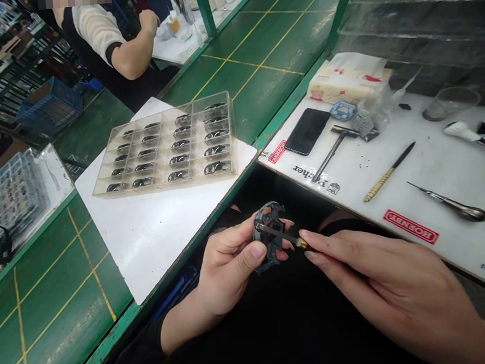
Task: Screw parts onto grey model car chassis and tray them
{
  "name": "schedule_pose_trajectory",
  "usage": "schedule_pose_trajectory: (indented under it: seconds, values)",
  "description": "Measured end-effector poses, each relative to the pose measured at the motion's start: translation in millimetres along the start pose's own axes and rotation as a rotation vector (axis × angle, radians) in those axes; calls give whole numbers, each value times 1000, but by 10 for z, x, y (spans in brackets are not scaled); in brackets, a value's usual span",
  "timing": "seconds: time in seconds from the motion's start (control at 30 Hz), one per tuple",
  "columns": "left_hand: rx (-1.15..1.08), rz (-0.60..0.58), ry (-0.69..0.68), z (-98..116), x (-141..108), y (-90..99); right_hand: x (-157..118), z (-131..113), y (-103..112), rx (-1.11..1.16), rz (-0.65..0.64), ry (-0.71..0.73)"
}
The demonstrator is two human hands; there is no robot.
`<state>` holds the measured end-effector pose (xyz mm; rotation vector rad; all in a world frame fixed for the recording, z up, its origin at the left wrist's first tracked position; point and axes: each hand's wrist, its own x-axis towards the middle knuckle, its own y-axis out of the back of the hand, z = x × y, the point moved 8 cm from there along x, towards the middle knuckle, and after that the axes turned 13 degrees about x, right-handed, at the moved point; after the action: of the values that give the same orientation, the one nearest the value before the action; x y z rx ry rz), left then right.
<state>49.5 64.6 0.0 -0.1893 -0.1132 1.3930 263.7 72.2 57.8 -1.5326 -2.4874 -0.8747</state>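
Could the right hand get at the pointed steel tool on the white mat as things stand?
Probably yes: nothing stands between the right hand, at the white mat's edge, and the pointed steel tool. But its fingers pinch a brass-ended rod it must release.

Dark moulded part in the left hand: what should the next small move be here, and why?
Probably hold the dark moulded part steady and ease the thin metal tool along slowly, without levering. The left hand grips the part, the right hand pinches the tool near its brass collar, and the shaft lies across the part's open middle, so a sharp move could knock the part.
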Motion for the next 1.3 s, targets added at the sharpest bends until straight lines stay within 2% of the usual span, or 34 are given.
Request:
schedule_pose_trajectory:
  seconds: [0.1,0.4,0.8,1.3]
  values:
    - [-26,-36,47,12,-8,-14,29,1,36,22,-18,-12]
    - [95,44,-23,88,-29,23,-19,18,27,58,15,-56]
    - [112,23,-15,49,-51,22,-34,14,60,69,29,-61]
    - [166,63,2,89,-57,18,-30,25,50,63,15,-52]
